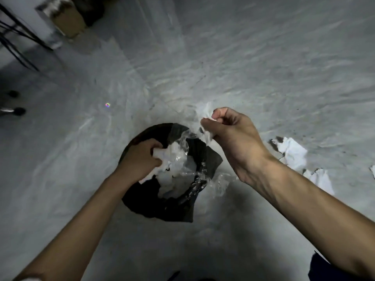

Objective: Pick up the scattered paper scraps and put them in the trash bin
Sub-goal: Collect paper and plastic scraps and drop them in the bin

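A round trash bin (142,205) lined with a black bag stands on the grey floor below me. White paper and clear plastic film (180,159) fill its mouth. My left hand (140,159) is inside the bin's left rim, fingers closed on a wad of white paper scraps. My right hand (229,134) is raised above the bin's far right rim, shut on crumpled clear plastic with white paper in it. Loose white paper scraps (292,153) lie on the floor to the right, with another scrap (320,179) nearer me.
A cardboard box (69,21) sits at the far left by a wall. Thin black metal legs (18,43) cross the upper left corner. Two dark shoes (16,110) show at the left edge. A dark fabric edge (320,268) appears at lower right.
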